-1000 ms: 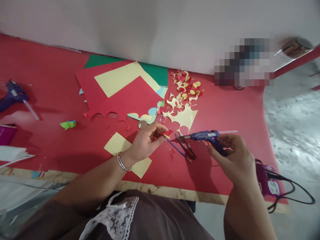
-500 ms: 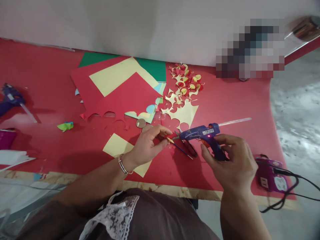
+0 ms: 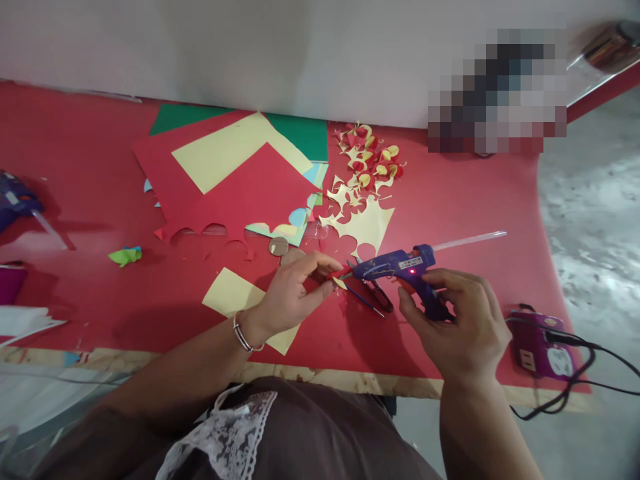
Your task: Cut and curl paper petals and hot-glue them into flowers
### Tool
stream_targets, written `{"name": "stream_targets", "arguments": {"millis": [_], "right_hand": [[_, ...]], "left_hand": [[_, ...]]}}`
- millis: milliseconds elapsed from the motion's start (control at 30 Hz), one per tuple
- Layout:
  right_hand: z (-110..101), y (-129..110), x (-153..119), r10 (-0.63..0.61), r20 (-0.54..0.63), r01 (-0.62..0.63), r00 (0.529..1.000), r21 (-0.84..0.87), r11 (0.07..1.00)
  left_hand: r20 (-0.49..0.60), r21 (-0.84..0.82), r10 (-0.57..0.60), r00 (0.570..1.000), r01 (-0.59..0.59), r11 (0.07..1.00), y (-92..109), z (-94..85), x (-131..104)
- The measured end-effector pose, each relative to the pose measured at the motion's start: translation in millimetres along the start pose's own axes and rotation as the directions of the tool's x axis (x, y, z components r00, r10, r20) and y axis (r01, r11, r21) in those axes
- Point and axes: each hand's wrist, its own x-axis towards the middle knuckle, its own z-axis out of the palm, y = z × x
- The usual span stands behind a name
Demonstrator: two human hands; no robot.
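My right hand is closed round the handle of a blue hot glue gun, its red light lit and a clear glue stick jutting from the back. Between the thumb and fingers of my left hand is a small red and yellow paper piece. The nozzle is at this piece; whether it touches, I cannot tell. Below the glue gun lie scissors and a thin blue stick-like tool. Under my left wrist rests a yellow paper rectangle.
Red, yellow and green paper sheets are stacked at the back. Beside them are yellow offcuts and several red and yellow paper shapes. A purple power strip with cables sits at right, another glue gun at far left.
The glue gun has shifted slightly left and its nozzle is closer in to the paper piece. The piece looks a little more tilted in my left hand.
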Motion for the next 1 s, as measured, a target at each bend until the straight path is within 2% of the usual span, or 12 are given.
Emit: {"name": "stream_targets", "arguments": {"millis": [133, 300, 500, 1000], "right_hand": [[-0.9, -0.4, 0.1, -0.054, -0.013, 0.054, 0.998, -0.003, 0.999], [-0.5, -0.2, 2.7, -0.132, -0.077, 0.129, 0.988, -0.047, 0.991], [0.3, 1.9, 4.0, -0.196, -0.111, 0.191, 0.974, -0.055, 0.980], [-0.2, 3.7, 1.6, -0.221, -0.121, 0.218, 0.968, -0.039, 0.975]], "left_hand": [[0.001, 0.006, -0.004, 1.000, 0.004, 1.000, 1.7, 0.2, -0.4], [0.009, -0.071, -0.012, 1.000, 0.013, 0.997, 1.6, 1.5, -1.0], [0.001, -0.038, -0.014, 1.000, 0.014, 0.999, 3.5, 0.5, 0.0], [-0.010, -0.032, -0.036, 0.999, 0.036, 0.999, 5.7, -0.9, -0.1]]}}
